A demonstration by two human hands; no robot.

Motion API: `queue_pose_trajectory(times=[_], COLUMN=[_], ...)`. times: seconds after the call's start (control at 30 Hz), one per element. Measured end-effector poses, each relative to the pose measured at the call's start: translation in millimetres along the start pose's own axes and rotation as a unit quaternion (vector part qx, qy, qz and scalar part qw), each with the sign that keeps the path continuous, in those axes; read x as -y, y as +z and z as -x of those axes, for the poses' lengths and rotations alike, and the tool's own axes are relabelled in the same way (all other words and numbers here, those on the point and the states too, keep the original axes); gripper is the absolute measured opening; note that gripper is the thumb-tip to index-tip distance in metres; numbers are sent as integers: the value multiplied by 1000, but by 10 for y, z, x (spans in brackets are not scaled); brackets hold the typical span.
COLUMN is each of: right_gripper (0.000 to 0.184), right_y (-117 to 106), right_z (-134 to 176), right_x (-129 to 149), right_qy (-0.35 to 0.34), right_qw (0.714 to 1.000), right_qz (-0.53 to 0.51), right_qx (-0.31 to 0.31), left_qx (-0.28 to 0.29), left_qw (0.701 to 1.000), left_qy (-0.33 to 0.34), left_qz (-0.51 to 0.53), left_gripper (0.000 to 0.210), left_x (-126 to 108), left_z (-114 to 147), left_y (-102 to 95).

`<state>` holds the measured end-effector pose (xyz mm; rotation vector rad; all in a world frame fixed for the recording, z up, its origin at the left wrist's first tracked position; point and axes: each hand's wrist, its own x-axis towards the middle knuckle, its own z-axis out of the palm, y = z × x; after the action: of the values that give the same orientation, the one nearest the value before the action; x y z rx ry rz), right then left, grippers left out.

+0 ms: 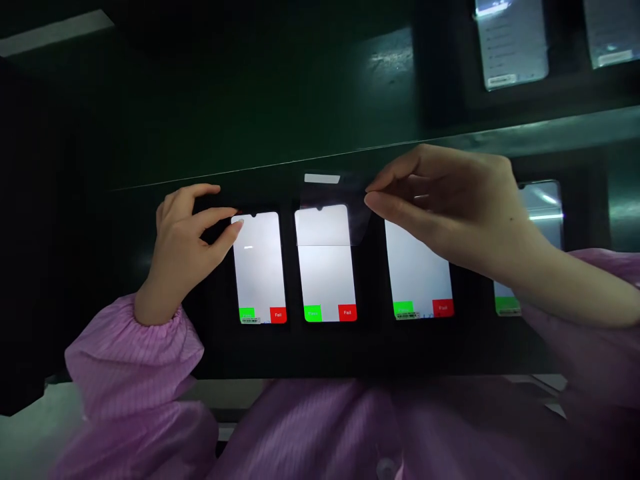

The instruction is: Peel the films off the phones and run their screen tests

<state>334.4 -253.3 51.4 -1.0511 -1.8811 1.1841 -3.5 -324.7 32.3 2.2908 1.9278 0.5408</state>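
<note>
Thumb and index finger of my left hand [185, 233] come together at the upper left corner of the leftmost smartphone [260, 267], a pinch whose content is too small to make out. That phone shows a white screen with a green Pass and a red Fail box. My right hand [440, 200] pinches a clear film sheet [327, 193] by its right edge. The film has a white strip near its top and overlaps the upper part of the second smartphone [327, 280], which is lit white with the same boxes; whether they touch I cannot tell.
Right of these lie a third lit smartphone [420, 280], partly under my right hand, and a fourth smartphone [545, 200], partly behind my wrist. Beyond a raised edge line [280, 165], two more phones, one a lit phone [515, 47], lie at the upper right.
</note>
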Motion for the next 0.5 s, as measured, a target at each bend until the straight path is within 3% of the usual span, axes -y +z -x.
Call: queue_pose_trajectory(times=[0.27, 0.37, 0.43, 0.5], right_gripper=[5, 11, 9, 10], right_y=[94, 111, 129, 167], right_z=[50, 90, 179, 323], right_x=[110, 142, 168, 192], right_qy=[10, -4, -9, -14], right_qw=[999, 997, 992, 979], right_qz=[32, 75, 109, 131], right_qx=[19, 23, 60, 156], left_qx=[-18, -33, 18, 147], left_qw=[993, 993, 993, 971], left_qy=[-20, -9, 30, 91], left_qz=[117, 113, 113, 168], left_gripper=[10, 1, 2, 8], left_x=[90, 18, -51, -126], left_z=[-71, -42, 43, 181], left_y=[111, 33, -177, -470])
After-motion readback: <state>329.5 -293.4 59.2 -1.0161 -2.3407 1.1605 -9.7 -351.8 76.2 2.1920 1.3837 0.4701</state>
